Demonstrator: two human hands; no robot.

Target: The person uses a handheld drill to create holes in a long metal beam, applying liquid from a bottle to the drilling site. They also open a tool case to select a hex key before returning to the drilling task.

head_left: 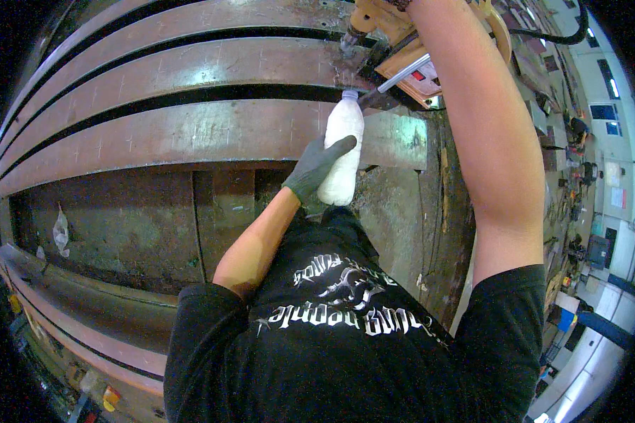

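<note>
My left hand [319,163], in a dark grey glove, is closed around a plastic bottle [342,158] with white contents or a frosted white body. The bottle stands nearly upright in the view, its pale cap [349,95] pointing away from me, over the near steel beam [204,134]. My right arm [494,134] is bare and stretches far forward past the bottle. Its hand lies beyond the top edge, so its fingers are hidden. Under that forearm sits a tan machine [384,21] with a metal tip [351,39] near the beams and a grey rod [402,74].
Several long brown steel beams run side by side across the left, with dark gaps between them. A black cable [568,35] loops at the upper right. A scrap of clear plastic [61,233] hangs at the left. Workshop clutter and a wall line the right.
</note>
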